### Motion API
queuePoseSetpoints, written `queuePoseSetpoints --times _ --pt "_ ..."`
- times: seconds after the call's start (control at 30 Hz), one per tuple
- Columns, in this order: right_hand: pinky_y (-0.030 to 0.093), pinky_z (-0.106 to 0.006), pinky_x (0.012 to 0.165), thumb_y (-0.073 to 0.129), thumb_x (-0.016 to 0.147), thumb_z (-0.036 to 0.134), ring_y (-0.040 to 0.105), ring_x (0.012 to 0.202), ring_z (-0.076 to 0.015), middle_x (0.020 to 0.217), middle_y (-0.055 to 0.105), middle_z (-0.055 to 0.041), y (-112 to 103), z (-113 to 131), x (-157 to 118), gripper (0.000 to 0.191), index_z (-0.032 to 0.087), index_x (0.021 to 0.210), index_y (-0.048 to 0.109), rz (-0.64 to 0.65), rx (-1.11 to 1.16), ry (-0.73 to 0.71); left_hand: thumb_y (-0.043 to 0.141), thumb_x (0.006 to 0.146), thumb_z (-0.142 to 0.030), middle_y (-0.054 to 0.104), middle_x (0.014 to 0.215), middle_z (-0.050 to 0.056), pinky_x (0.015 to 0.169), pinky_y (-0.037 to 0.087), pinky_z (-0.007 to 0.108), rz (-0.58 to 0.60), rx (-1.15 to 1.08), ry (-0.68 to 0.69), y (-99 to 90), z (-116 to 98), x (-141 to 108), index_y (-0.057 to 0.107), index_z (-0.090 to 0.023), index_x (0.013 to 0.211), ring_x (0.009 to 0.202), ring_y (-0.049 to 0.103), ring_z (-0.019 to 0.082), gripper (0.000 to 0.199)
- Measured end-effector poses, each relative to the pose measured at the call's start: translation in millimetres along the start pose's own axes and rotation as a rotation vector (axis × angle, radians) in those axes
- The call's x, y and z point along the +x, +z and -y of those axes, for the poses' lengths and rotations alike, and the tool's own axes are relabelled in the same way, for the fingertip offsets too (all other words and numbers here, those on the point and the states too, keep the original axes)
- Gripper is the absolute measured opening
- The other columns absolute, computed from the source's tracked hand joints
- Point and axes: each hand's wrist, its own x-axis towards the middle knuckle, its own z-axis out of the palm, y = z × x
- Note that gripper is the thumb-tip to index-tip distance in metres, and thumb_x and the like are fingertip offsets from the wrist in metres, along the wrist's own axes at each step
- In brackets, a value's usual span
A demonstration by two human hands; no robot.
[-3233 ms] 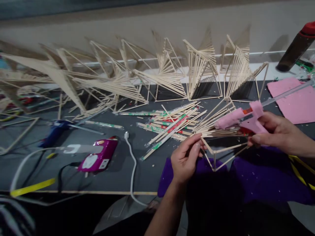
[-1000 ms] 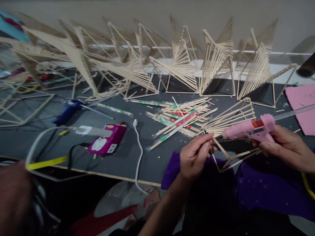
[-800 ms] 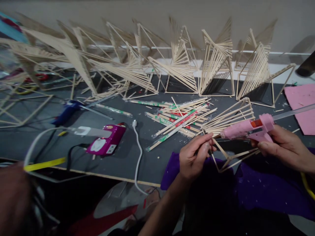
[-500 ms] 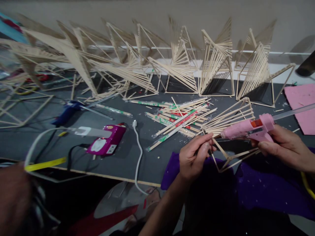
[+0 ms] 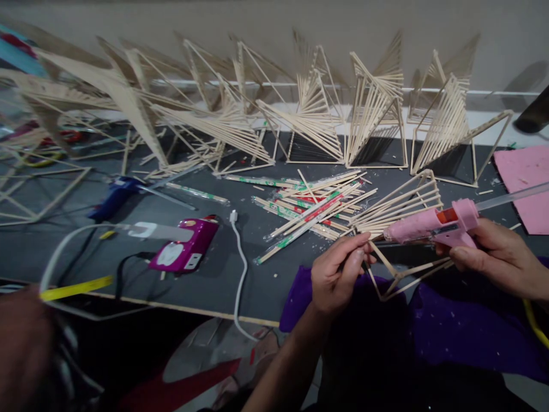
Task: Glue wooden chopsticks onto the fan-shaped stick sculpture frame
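My left hand (image 5: 338, 274) pinches the left corner of a stick frame (image 5: 398, 274) built of thin wooden sticks, with a fan of sticks rising behind it. In my right hand (image 5: 497, 257) is a pink glue gun (image 5: 433, 223), a clear glue stick (image 5: 510, 196) coming out of its back end. The gun's nozzle points left, close to my left fingertips, over the sticks. Whether it touches them is hard to tell. Just left of the frame lies a pile of wrapped and loose sticks (image 5: 317, 209).
Several finished stick structures (image 5: 377, 114) stand along the wall. A blue glue gun (image 5: 115, 197), a magenta power adapter (image 5: 184, 246), a white cable (image 5: 242, 269) and a pink sheet (image 5: 525, 189) lie on the table (image 5: 214, 297). A person's blurred arm (image 5: 26, 349) is at lower left.
The whole view has shifted very slightly. Both hands, the glue gun and the stick frame keep nearly the same places.
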Motion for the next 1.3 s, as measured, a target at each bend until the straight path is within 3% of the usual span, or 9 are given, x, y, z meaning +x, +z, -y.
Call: queuePoseSetpoints --times 0.3,0.5,0.77,1.0,1.1,1.2,1.3 --pt "0.042 -0.028 0.048 0.057 0.092 0.034 0.054 0.053 -0.0153 0.066 0.058 0.0012 -4 -1 -2 0.014 0.024 0.082 0.059 -0.004 -0.026 0.002 0.058 0.093 -0.021 0.073 0.083 0.003 0.052 0.054 0.019 -0.008 0.02 0.007 0.2 -1 1 0.073 -0.022 0.114 0.062 0.069 0.011 0.025" --pt "0.041 -0.028 0.049 0.057 0.094 0.035 0.053 0.055 -0.015 0.066 0.057 0.002 -4 -7 -5 0.012 0.025 0.088 0.06 -0.028 0.013 -0.005 0.066 0.088 -0.025 0.074 0.083 0.004 0.055 0.057 0.02 -0.062 0.059 -0.028 3.5 4 1 0.074 -0.02 0.107 0.063 0.072 0.013 0.021" --pt "0.042 -0.027 0.049 0.057 0.092 0.038 0.053 0.054 -0.0138 0.065 0.058 0.0019 -5 0 -3 0.017 0.023 0.084 0.061 -0.034 0.039 -0.001 0.067 0.087 -0.017 0.075 0.074 -0.001 0.062 0.058 0.022 -0.116 0.202 0.106 4.4 3 6 0.076 -0.023 0.101 0.059 0.071 0.012 0.018" --pt "0.043 -0.028 0.051 0.06 0.09 0.038 0.055 0.055 -0.0148 0.065 0.06 0.0003 -4 3 -3 0.019 0.022 0.08 0.062 -0.038 0.064 0.05 0.067 0.087 -0.016 0.075 0.077 0.001 0.055 0.055 0.019 -0.134 0.22 0.126 4.9 4 8 0.076 -0.021 0.095 0.057 0.07 0.01 0.013" --pt "0.043 -0.028 0.049 0.062 0.089 0.038 0.056 0.055 -0.0147 0.065 0.061 0.0001 -1 2 -3 0.016 0.022 0.086 0.064 -0.055 0.189 0.097 0.068 0.086 -0.017 0.076 0.079 0.001 0.053 0.053 0.018 -0.141 0.216 0.113 5.1 6 8 0.076 -0.021 0.094 0.057 0.07 0.01 0.012" --pt "0.041 -0.025 0.044 0.062 0.091 0.037 0.056 0.051 -0.0117 0.075 0.067 -0.0004 -1 4 -3 0.017 0.023 0.1 0.063 -0.066 0.501 0.152 0.068 0.086 -0.018 0.075 0.077 0.0 0.053 0.053 0.018 -0.145 0.218 0.118 4.6 8 8 0.076 -0.021 0.094 0.056 0.069 0.01 0.011" --pt "0.044 -0.026 0.045 0.064 0.09 0.039 0.058 0.05 -0.0104 0.088 0.071 -0.003 -10 13 -2 0.02 0.024 0.103 0.063 -0.171 0.695 0.234 0.068 0.086 -0.019 0.075 0.077 0.0 0.055 0.054 0.018 -0.147 0.231 0.116 3.7 9 8 0.076 -0.02 0.095 0.057 0.069 0.01 0.011"
